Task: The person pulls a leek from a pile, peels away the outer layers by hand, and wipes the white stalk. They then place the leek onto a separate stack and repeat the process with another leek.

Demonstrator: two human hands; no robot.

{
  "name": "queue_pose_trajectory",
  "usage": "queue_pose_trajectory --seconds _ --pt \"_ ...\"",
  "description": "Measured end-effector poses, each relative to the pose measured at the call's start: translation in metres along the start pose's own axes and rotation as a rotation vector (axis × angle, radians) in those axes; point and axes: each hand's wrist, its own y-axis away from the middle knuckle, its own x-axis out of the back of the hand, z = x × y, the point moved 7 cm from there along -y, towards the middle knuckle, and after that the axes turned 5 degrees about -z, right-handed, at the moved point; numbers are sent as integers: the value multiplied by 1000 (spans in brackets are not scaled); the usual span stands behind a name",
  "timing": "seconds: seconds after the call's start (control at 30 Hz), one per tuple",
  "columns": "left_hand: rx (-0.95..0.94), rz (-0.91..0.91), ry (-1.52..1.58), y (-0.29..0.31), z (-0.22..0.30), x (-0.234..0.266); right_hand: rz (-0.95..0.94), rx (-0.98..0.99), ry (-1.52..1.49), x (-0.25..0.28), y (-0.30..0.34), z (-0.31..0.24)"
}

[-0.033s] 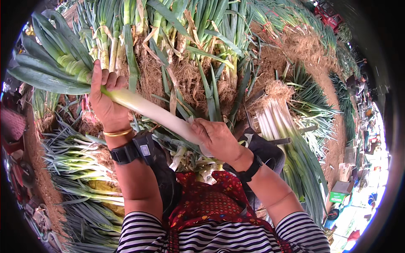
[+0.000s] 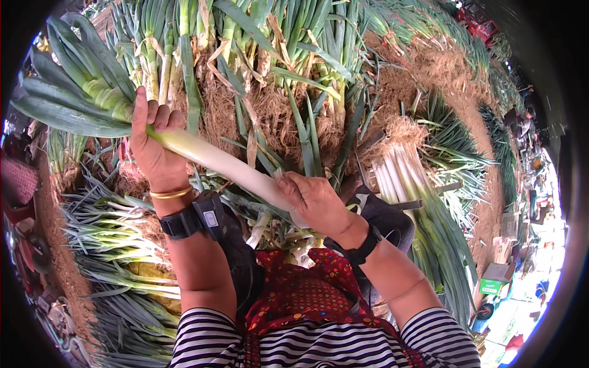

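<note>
L: your left hand wraps the leek below its leaves | R: your right hand, fingers closed round its white end | leek: slanted between both hands, left of rooted bundle

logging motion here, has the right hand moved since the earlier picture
No, the right hand shows no visible shift against the leek bundle farther right.

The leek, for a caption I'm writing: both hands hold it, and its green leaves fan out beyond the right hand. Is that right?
Not quite: the green leaves fan out beyond the left hand, not the right hand, as the head view shows. Both hands do hold the leek.
</note>
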Motion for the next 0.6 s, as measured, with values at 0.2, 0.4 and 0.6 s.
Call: queue_pose_trajectory --seconds 0.2,0.4,0.6 --pt "48 -220 156 1 -2 -20 -27 119 149 -2 1 -11" --pt "75 -347 293 4 -6 -33 -90 -54 -24 -8 5 -2" --pt "69 -415 333 8 -4 -48 -67 -120 -210 -9 13 6"
